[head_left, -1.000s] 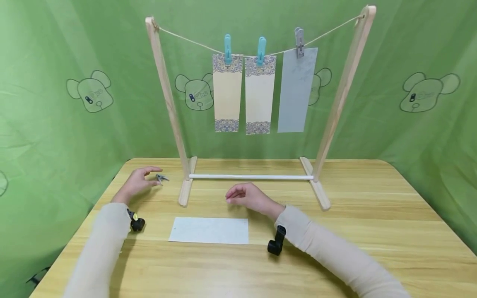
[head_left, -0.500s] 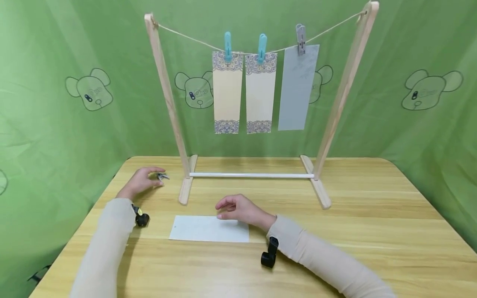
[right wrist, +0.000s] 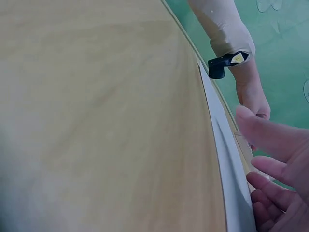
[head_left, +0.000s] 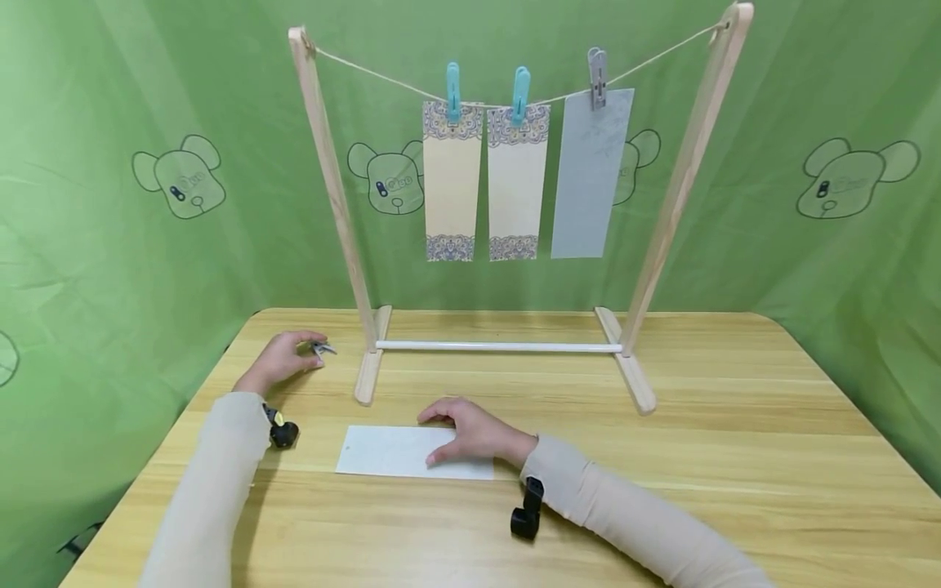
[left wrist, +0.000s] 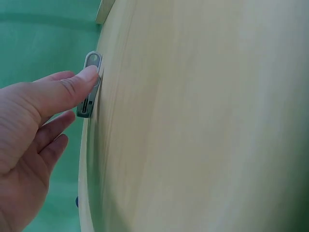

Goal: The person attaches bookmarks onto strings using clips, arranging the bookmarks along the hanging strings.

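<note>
At the table's left rear, my left hand [head_left: 283, 359] pinches a grey clothespin [head_left: 321, 349] between thumb and fingers. The left wrist view shows the thumb laid across that clothespin [left wrist: 90, 104], with the other fingers behind it. My right hand [head_left: 470, 433] is over the right part of a pale blue-white paper strip [head_left: 390, 452] lying flat on the table. Its thumb and fingers are spread apart, spanning the strip's width and covering part of it. From the right wrist, the strip [right wrist: 219, 130] appears nearly edge-on beside the fingers.
Behind the hands stands a wooden frame [head_left: 331, 163] with a string [head_left: 375, 79] and a white bottom bar [head_left: 500, 347]. Two patterned strips [head_left: 450, 188] hang from turquoise clothespins [head_left: 453, 90], and a grey-blue strip [head_left: 591, 180] from a grey one [head_left: 597, 77]. Green cloth [head_left: 809, 269] surrounds the wooden table [head_left: 735, 441].
My right hand has moved toward me and left, from behind the paper strip to over it, and its thumb and fingers have spread. My left hand has closed in slightly on the clothespin.
</note>
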Demonstrator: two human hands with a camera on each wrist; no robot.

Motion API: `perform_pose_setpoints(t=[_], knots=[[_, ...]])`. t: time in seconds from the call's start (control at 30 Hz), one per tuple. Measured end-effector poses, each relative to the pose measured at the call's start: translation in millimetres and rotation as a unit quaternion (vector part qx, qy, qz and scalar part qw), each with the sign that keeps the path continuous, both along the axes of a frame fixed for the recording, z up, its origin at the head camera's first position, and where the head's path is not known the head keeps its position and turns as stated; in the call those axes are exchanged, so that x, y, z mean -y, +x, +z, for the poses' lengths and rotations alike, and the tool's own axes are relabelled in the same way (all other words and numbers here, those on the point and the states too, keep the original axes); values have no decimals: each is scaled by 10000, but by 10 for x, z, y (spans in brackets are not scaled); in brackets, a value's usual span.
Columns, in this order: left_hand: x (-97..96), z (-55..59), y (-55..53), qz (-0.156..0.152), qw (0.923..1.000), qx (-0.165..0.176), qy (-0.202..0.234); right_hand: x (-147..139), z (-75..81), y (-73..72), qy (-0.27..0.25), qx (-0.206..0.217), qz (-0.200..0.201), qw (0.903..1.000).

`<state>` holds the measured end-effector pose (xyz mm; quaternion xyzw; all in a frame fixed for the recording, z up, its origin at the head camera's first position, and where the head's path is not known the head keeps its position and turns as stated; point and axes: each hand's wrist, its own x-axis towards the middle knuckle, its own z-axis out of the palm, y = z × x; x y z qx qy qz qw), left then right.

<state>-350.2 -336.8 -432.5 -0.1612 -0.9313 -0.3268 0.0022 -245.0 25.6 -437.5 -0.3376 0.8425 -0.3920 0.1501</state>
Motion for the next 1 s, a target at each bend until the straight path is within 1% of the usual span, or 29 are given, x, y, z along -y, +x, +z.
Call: perform_pose_setpoints(t=[0.1, 0.23, 0.3, 0.47, 0.63, 0.73, 0.87, 1.0], knots=[[-16, 0, 3, -47, 10000, -18, -34, -3, 4, 6, 369, -390, 270, 9982], [-34, -9, 24, -32, 9999, -80, -109, -1, 23, 38, 679, -621, 461, 9947], [-42, -15, 33, 20, 9998, -92, -148, 3, 29, 54, 821, -706, 442, 9931], [-76, -18, 28, 148, 9996, -93, -210, 8, 55, 76, 978, -827, 258, 9914], [-111, -22, 16, 257, 9990, -151, -338, 23, 85, 77, 1092, -932, 181, 9895], [-125, -25, 14, 342, 9986, -154, -369, 43, 109, 74, 1259, -896, 142, 9879], [-147, -18, 23, 412, 9985, -173, -304, 71, 152, 77, 1534, -680, 36, 9858], [-168, 4, 38, 435, 9985, -209, -265, 77, 175, 85, 1647, -605, 17, 9845]])
